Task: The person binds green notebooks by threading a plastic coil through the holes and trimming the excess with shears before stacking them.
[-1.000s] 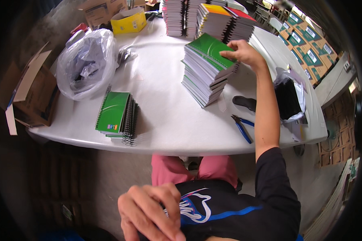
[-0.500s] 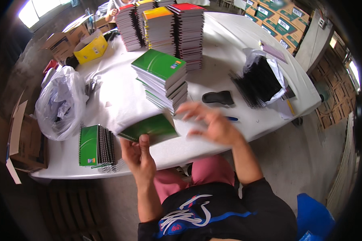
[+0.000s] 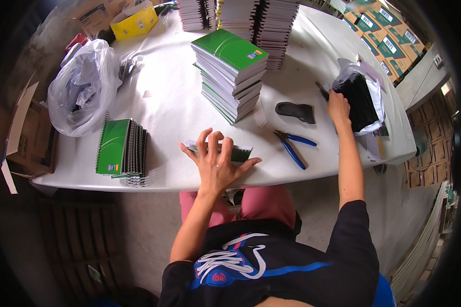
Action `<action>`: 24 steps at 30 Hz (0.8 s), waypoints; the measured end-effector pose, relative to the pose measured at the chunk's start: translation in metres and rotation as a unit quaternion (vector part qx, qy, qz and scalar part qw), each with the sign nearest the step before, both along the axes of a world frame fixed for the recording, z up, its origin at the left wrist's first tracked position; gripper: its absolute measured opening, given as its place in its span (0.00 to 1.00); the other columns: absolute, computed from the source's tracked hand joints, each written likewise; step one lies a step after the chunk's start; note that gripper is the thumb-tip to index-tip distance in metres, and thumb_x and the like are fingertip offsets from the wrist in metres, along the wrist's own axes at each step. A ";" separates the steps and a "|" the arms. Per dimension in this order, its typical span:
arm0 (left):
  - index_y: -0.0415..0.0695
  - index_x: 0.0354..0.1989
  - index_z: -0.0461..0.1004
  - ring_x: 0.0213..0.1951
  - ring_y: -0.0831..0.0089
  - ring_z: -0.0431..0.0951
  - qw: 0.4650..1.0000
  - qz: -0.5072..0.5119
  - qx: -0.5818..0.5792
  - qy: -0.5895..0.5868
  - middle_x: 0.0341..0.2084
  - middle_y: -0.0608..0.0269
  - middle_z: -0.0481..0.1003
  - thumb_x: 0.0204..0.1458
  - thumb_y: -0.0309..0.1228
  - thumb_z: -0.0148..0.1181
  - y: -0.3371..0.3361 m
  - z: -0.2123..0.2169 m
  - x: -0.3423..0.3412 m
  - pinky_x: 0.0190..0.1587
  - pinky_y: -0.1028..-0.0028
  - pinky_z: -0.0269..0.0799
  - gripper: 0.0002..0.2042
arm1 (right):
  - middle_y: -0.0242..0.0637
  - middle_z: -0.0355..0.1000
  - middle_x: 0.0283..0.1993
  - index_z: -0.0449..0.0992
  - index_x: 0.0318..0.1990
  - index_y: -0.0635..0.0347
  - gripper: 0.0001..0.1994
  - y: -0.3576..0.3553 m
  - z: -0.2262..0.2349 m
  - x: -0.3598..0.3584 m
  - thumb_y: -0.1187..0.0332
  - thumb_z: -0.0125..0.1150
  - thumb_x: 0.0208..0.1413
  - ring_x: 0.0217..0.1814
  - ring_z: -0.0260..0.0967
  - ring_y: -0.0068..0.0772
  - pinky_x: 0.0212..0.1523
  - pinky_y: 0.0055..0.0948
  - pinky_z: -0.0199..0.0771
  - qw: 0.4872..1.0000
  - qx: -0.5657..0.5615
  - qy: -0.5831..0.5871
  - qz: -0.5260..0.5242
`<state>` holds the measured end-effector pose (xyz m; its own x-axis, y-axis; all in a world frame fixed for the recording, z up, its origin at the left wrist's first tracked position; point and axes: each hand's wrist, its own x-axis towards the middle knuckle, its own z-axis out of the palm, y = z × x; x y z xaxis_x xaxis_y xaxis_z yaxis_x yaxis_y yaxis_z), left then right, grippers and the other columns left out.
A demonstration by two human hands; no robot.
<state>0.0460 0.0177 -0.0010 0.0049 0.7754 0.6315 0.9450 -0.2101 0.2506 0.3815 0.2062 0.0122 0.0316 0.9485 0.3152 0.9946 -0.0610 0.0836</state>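
White-covered bench (image 3: 164,107) spans mid-frame. Centre: left hand (image 3: 217,168), fingers spread, touches green notebook (image 3: 242,154). Right of frame: right hand (image 3: 339,109), fingers grasping black coil (image 3: 320,89).

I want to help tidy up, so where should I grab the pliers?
Probably take the pliers by both blue handles, reaching from above and from the near right. They lie flat with the handles spread toward that side, while the dark tips point away to the left.
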 end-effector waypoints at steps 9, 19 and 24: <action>0.50 0.30 0.69 0.48 0.60 0.61 0.995 0.033 0.067 -0.063 0.41 0.63 0.66 0.29 0.56 0.68 0.006 -0.009 0.003 0.54 0.42 0.44 0.26 | 0.54 0.73 0.42 0.73 0.49 0.60 0.15 -0.009 0.045 -0.003 0.74 0.53 0.52 0.43 0.71 0.57 0.44 0.46 0.71 0.998 -0.004 0.055 -0.010; 0.50 0.26 0.67 0.46 0.61 0.63 0.996 0.039 0.053 -0.060 0.33 0.65 0.65 0.30 0.55 0.67 0.004 -0.013 0.002 0.52 0.39 0.46 0.24 | 0.43 0.64 0.39 0.68 0.58 0.49 0.21 -0.105 0.078 -0.107 0.69 0.55 0.56 0.38 0.66 0.43 0.41 0.36 0.67 0.898 0.016 0.271 0.345; 0.51 0.26 0.67 0.44 0.62 0.63 0.995 0.051 0.061 -0.052 0.33 0.66 0.65 0.29 0.55 0.67 0.003 -0.016 0.002 0.51 0.41 0.47 0.24 | 0.37 0.67 0.33 0.78 0.44 0.54 0.11 -0.145 0.043 -0.145 0.70 0.62 0.51 0.32 0.66 0.34 0.36 0.29 0.67 0.811 -0.126 0.425 0.382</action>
